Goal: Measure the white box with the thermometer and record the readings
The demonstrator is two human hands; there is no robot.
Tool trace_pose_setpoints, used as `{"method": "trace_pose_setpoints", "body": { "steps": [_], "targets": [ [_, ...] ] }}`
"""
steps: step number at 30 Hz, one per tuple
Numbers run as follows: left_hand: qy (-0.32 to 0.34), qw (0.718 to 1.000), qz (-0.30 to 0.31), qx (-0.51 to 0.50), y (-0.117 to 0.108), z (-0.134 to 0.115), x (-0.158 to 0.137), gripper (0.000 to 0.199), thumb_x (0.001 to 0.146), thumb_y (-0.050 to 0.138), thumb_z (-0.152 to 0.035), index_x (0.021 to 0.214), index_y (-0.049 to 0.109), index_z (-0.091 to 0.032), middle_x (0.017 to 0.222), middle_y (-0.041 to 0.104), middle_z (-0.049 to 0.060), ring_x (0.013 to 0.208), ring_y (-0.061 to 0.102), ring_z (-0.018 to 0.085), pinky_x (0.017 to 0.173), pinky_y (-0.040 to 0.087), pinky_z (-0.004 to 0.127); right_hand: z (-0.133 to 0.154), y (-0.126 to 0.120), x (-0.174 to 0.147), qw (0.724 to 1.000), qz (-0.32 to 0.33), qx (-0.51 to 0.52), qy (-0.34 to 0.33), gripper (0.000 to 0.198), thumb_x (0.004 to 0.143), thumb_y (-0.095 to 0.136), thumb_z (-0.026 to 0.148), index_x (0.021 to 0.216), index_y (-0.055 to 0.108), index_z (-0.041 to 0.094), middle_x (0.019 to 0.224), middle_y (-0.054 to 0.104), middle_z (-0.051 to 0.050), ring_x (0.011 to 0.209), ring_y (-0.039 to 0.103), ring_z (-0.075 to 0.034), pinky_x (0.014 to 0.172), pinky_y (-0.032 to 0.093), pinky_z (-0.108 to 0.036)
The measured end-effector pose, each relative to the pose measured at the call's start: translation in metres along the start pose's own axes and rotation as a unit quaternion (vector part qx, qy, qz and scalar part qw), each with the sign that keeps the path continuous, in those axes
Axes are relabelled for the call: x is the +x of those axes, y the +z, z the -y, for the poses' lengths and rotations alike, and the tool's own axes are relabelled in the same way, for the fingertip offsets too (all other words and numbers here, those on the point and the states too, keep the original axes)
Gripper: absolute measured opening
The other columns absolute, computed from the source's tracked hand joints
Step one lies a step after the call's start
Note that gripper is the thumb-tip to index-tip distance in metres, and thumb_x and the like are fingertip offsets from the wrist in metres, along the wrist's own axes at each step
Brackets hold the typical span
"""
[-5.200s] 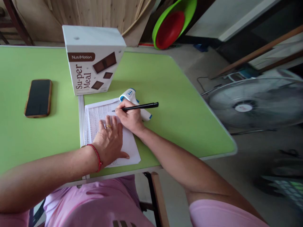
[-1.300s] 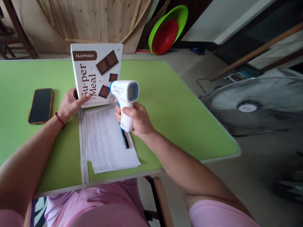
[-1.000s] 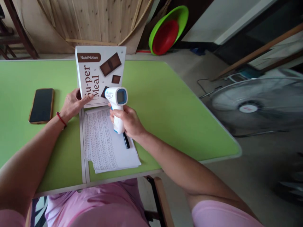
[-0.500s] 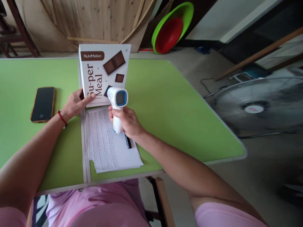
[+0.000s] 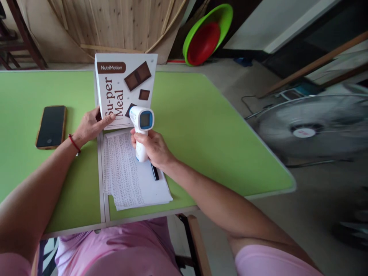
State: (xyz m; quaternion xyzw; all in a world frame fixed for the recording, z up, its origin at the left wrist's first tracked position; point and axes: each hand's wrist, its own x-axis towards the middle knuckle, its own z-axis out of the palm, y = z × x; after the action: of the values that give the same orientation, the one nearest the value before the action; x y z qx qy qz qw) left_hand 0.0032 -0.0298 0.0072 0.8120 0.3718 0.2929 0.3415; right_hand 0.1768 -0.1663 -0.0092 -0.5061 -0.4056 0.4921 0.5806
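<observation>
Raised off the green table point(image 5: 207, 134), the white-and-blue plastic thermometer gun point(image 5: 138, 118) gripped in our right fingers point(image 5: 142, 138) now faces the white cardboard box point(image 5: 130, 89) our left fingers point(image 5: 107, 121) hold.

Table point(image 5: 218, 142) in front of me, seam strip point(image 5: 104, 207) running near to far, left of centre. Paper stack point(image 5: 155, 193) on the table, near side, left edge at the strip. Pen point(image 5: 155, 173) on the stack's right part, far end hidden behind my right hand point(image 5: 151, 147). Thermometer point(image 5: 140, 119) in that hand, above the stack, in front of the box's lower right. Box point(image 5: 126, 76) upright just beyond the stack's far edge; my left hand point(image 5: 93, 124) at its lower left, thumb on the near face. Phone point(image 5: 51, 126) flat on the table, left of that hand. Past the far edge: panel point(image 5: 120, 27) behind the box, basins point(image 5: 204, 44) to its right, one inside the other. Fan point(image 5: 304, 132) beyond the table's right edge.
</observation>
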Motion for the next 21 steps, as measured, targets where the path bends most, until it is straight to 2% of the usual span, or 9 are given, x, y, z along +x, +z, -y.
{"method": "trace_pose_setpoints", "body": {
  "steps": [9, 13, 17, 19, 21],
  "targets": [
    [-0.001, 1.0, -0.005, 0.006, -0.002, -0.001, 0.001, 0.057, 0.076, 0.056, -0.076, 0.092, 0.065, -0.023, 0.088, 0.071, 0.007, 0.083, 0.066, 0.029, 0.069, 0.052, 0.041, 0.0, -0.001, -0.001, 1.0, 0.01, -0.013, 0.005, 0.037, 0.071, 0.069, 0.052, 0.088, 0.058, 0.021, 0.07, 0.055, 0.002, 0.06, 0.049, -0.011, 0.056, 0.041, -0.029],
    [0.006, 1.0, -0.001, -0.027, -0.003, -0.002, 0.0, 0.056, 0.073, 0.062, -0.073, 0.096, 0.065, -0.022, 0.099, 0.072, 0.007, 0.09, 0.067, 0.03, 0.075, 0.054, 0.041, 0.0, -0.003, 0.0, 0.999, 0.039, -0.003, 0.001, 0.041, 0.071, 0.073, 0.05, 0.094, 0.06, 0.02, 0.074, 0.056, 0.002, 0.065, 0.052, -0.012, 0.061, 0.043, -0.03],
    [0.007, 0.998, 0.006, -0.066, -0.002, -0.003, 0.0, 0.055, 0.07, 0.07, -0.068, 0.099, 0.064, -0.022, 0.104, 0.071, 0.008, 0.092, 0.067, 0.03, 0.078, 0.055, 0.043, 0.005, -0.007, -0.003, 0.998, 0.059, 0.014, 0.012, 0.039, 0.071, 0.075, 0.045, 0.097, 0.059, 0.02, 0.073, 0.054, 0.003, 0.062, 0.052, -0.012, 0.058, 0.042, -0.03],
    [0.003, 0.996, -0.001, -0.091, 0.0, -0.001, 0.0, 0.055, 0.069, 0.072, -0.066, 0.1, 0.064, -0.022, 0.107, 0.071, 0.009, 0.097, 0.066, 0.03, 0.082, 0.055, 0.044, 0.011, -0.009, -0.005, 0.999, 0.046, -0.017, -0.001, 0.037, 0.072, 0.073, 0.046, 0.094, 0.059, 0.02, 0.071, 0.054, 0.003, 0.06, 0.051, -0.013, 0.057, 0.042, -0.031],
    [-0.002, 0.993, -0.01, -0.115, 0.001, 0.003, 0.001, 0.057, 0.068, 0.074, -0.065, 0.103, 0.063, -0.021, 0.11, 0.069, 0.011, 0.101, 0.065, 0.03, 0.084, 0.055, 0.046, 0.018, -0.012, -0.009, 0.995, 0.007, -0.091, -0.049, 0.032, 0.072, 0.072, 0.047, 0.087, 0.059, 0.021, 0.069, 0.054, 0.002, 0.061, 0.05, -0.013, 0.058, 0.042, -0.032]
  ]
}}
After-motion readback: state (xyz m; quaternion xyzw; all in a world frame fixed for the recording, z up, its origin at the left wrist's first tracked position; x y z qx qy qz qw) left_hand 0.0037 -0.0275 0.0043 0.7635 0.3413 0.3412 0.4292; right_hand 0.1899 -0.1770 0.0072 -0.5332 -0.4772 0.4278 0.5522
